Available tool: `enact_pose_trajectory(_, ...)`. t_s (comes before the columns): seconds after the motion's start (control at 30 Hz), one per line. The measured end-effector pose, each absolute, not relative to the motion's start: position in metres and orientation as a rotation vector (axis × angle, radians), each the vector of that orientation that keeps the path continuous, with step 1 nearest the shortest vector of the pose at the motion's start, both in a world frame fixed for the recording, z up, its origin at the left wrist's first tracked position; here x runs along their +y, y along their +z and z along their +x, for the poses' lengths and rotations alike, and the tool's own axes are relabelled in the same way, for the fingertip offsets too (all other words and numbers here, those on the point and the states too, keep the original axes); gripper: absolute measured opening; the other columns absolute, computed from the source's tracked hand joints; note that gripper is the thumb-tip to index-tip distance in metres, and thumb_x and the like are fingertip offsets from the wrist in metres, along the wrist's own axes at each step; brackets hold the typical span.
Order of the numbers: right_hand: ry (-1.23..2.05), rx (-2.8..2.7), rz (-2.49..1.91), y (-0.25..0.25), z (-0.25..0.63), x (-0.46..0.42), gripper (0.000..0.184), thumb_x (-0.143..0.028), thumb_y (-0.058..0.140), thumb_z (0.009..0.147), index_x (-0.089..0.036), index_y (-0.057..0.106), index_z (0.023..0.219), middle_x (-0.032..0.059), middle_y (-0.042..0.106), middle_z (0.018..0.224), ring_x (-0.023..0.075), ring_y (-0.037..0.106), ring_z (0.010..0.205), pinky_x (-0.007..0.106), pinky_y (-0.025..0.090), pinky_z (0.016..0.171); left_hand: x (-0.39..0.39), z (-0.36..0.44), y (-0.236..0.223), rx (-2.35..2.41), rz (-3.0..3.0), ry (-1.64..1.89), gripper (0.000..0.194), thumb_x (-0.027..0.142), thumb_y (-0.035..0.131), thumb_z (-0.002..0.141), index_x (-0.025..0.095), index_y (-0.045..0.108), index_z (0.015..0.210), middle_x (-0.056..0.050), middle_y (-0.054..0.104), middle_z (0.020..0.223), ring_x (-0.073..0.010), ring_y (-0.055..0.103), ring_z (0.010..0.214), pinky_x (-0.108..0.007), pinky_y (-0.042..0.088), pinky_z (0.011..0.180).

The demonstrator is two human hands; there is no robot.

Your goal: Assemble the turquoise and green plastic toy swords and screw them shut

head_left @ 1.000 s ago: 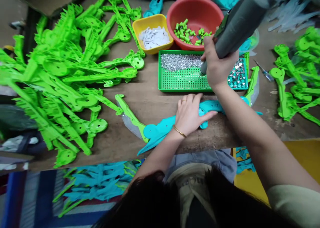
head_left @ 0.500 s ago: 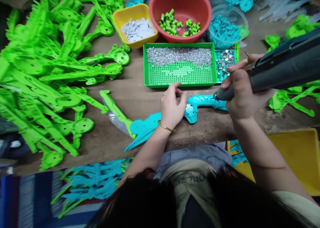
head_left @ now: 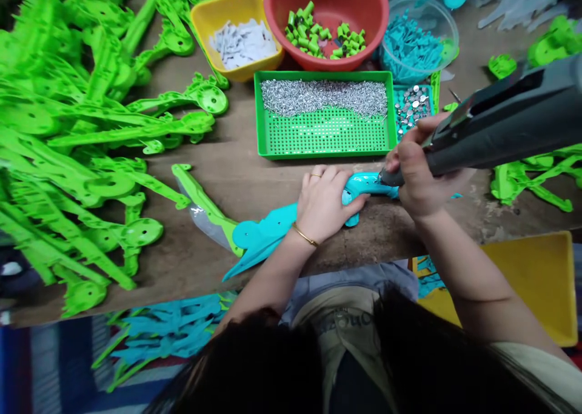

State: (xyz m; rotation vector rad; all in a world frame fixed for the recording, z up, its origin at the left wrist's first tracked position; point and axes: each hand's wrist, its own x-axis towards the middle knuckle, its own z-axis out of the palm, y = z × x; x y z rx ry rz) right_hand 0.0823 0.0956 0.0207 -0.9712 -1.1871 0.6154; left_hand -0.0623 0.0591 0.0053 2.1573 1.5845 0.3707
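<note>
A long blue plastic toy piece [head_left: 271,227] lies on the wooden table, with a green arm and a clear curved blade [head_left: 207,223] at its left end. My left hand [head_left: 324,205] lies over its middle, fingers and thumb gripping it and hiding part of it. A dark grey electric screwdriver [head_left: 509,120] is in my right hand [head_left: 421,180], fingers wrapped round its front end. Its tip meets the blue handle end, right of my left hand. Beyond the toy stands a green tray [head_left: 327,153] of small silver screws [head_left: 322,96].
Green plastic halves [head_left: 104,177] are heaped on the left. At the back stand a yellow tub [head_left: 200,23] of white pieces, a red bowl [head_left: 379,8] of green pieces and a clear tub [head_left: 450,29] of blue pieces. A yellow bin [head_left: 536,280] sits below the table's right edge.
My left hand has slid right along the toy, its thumb now over the blue joint. The screwdriver and right hand have shifted slightly left and the tip stays at the handle.
</note>
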Motion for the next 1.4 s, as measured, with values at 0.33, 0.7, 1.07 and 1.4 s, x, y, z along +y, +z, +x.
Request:
enact_pose_trajectory(0.33,0.548,-1.105,-1.092,0.040,0.034,0.178,0.035,-0.054,0.063,0.085,-0.024,0.054,0.102,-0.0041,0.064,0.081,0.0083,0.058,0.056,0.027,0.049,0.053,0.051,-0.076,0.004,1.771,2.122,0.291,0.044,0.050,0.063,0.083,0.015,0.064,0.110,-0.012,0.058,0.116,-0.0305,0.052,0.109,-0.042,0.043,0.093)
enact_pose_trajectory(0.7,0.517,-1.233,-1.230,0.000,0.033,0.202,0.035,-0.063,0.058,0.084,-0.030,0.044,0.085,-0.0035,0.063,0.075,0.0097,0.053,0.059,0.029,0.051,0.062,0.050,-0.077,0.001,1.721,2.143,0.339,0.039,0.053,0.059,0.086,0.019,0.064,0.106,-0.010,0.058,0.120,-0.0305,0.049,0.112,-0.043,0.041,0.093)
enact_pose_trajectory(1.07,0.494,-1.089,-0.765,0.062,0.063,0.142,0.033,-0.046,0.075,0.076,-0.022,0.060,0.093,-0.0051,0.064,0.080,0.0043,0.055,0.046,0.022,0.044,0.043,0.050,-0.076,-0.002,1.748,2.148,0.370,0.042,0.052,0.062,0.085,0.025,0.063,0.116,-0.007,0.058,0.119,-0.0288,0.050,0.112,-0.041,0.041,0.091)
enact_pose_trajectory(1.4,0.642,-1.213,-0.851,0.042,0.102,0.076,0.022,-0.032,0.074,0.079,-0.032,0.067,0.100,-0.0087,0.069,0.082,0.0050,0.058,0.049,0.020,0.050,0.046,0.051,-0.075,-0.002,1.769,2.127,0.337,0.043,0.054,0.060,0.086,0.024,0.064,0.116,-0.008,0.057,0.121,-0.0293,0.048,0.115,-0.043,0.040,0.095)
